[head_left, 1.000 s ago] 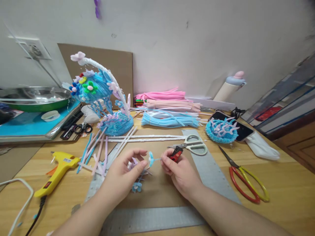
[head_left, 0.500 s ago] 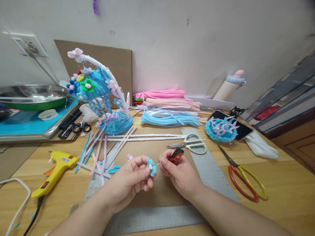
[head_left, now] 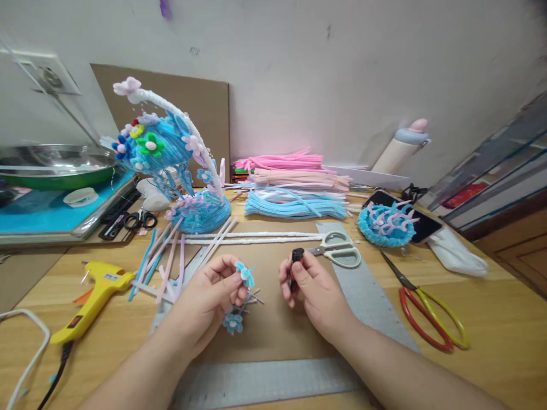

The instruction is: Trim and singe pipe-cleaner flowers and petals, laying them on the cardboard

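My left hand (head_left: 211, 290) is closed on a small blue pipe-cleaner flower (head_left: 245, 274), pinched at the fingertips. Under it, on the table, lie more small blue and lilac flowers (head_left: 233, 322) on thin stems. My right hand (head_left: 308, 287) is wrapped round a small red-and-black cutter (head_left: 294, 263), held upright, a hand's width right of the flower. Both hands hover over a brown mat (head_left: 265, 330) near the table's front.
A blue pipe-cleaner sculpture (head_left: 179, 165) stands at back left, bundles of pipe cleaners (head_left: 294, 188) behind. White scissors (head_left: 339, 250), red-yellow scissors (head_left: 427, 307), a yellow glue gun (head_left: 92, 296), a blue fuzzy disc (head_left: 387, 223), loose stems (head_left: 166, 256) and metal rulers (head_left: 265, 381) lie around.
My hands have drawn apart. The flower went left with my left hand, and my right hand let go of its stem and turned the cutter upright.
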### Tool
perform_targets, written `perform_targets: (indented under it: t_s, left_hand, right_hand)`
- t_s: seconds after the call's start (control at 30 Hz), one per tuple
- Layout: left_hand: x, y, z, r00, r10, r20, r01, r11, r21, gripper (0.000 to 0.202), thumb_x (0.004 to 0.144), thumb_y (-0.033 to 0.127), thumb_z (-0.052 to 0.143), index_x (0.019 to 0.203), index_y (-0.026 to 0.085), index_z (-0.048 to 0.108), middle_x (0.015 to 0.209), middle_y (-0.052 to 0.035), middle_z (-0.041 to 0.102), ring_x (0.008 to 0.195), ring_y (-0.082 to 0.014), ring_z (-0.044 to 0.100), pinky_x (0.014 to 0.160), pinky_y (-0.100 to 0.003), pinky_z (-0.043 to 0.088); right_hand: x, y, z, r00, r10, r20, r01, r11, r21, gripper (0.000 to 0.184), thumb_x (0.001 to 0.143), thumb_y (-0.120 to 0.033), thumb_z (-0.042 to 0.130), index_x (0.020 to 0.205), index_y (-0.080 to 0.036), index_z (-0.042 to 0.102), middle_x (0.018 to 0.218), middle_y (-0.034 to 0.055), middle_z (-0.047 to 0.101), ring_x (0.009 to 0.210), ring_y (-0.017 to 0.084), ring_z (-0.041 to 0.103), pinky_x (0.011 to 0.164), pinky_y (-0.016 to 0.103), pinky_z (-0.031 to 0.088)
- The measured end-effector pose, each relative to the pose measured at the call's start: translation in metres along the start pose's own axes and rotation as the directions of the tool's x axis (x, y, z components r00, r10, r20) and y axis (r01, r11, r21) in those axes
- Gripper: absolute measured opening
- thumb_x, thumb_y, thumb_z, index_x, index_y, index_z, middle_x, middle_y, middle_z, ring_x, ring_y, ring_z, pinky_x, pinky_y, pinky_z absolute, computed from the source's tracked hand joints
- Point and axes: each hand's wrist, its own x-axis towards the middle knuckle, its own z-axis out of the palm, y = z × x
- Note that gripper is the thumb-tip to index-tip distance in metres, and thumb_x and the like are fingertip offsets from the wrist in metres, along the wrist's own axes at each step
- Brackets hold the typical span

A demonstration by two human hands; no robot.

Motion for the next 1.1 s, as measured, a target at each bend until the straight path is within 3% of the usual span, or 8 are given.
perform_targets:
  t_s: [0.13,0.23,0.43,0.6,1.1]
  left_hand:
    - [-0.001,-0.003,-0.003,0.998,0.061,-0.023,-0.06,0.997,0.05,0.036,0.06,0.031,0.093,0.078,0.02,0.065,0.066,0.0046,0.066,0.053,-0.0073,0.057,0.051,-0.016,0.044]
    - [-0.001,-0.007,-0.004,0.997,0.077,-0.02,-0.075,0.992,0.101,0.035,0.058,0.033,0.094,0.075,0.019,0.067,0.068,0.0031,0.068,0.053,-0.008,0.058,0.052,-0.017,0.045]
    - [0.0,-0.01,-0.006,0.998,0.061,0.002,-0.06,0.984,0.168,0.032,0.06,0.037,0.092,0.075,0.02,0.07,0.068,0.0023,0.067,0.061,-0.0096,0.06,0.057,-0.017,0.047]
    - [0.002,-0.013,-0.008,0.998,0.064,0.001,-0.063,0.98,0.189,0.032,0.062,0.04,0.091,0.076,0.021,0.07,0.068,0.0031,0.066,0.06,-0.0092,0.058,0.056,-0.017,0.045]
    - [-0.002,-0.013,-0.002,0.999,0.047,0.008,-0.048,0.973,0.228,0.029,0.065,0.038,0.089,0.076,0.021,0.069,0.07,0.003,0.066,0.063,-0.0095,0.059,0.059,-0.018,0.046]
  right_hand:
    - [-0.008,-0.003,0.001,0.997,0.012,0.077,-0.005,0.995,-0.095,0.046,0.079,-0.067,0.066,0.085,-0.023,0.057,0.062,-0.0058,0.047,0.051,0.01,0.036,0.045,0.024,0.026]
    - [-0.013,-0.005,-0.001,0.995,0.004,0.104,0.011,0.99,-0.143,0.055,0.082,-0.075,0.055,0.077,-0.021,0.057,0.065,-0.0042,0.042,0.058,0.011,0.034,0.049,0.026,0.028]
    - [-0.013,-0.004,-0.004,0.996,0.049,0.075,-0.033,0.979,-0.201,0.047,0.091,-0.067,0.045,0.081,-0.022,0.051,0.073,-0.0038,0.04,0.063,0.013,0.036,0.056,0.028,0.03]
    - [-0.008,-0.008,-0.002,0.998,0.039,0.056,-0.026,0.975,-0.221,0.04,0.085,-0.059,0.056,0.071,-0.022,0.045,0.069,-0.0053,0.034,0.06,0.012,0.029,0.054,0.028,0.025]
    - [-0.008,-0.007,0.003,0.999,0.019,0.028,-0.013,0.976,-0.215,0.03,0.084,-0.051,0.052,0.074,-0.023,0.047,0.06,-0.0083,0.028,0.054,0.011,0.021,0.051,0.029,0.018]
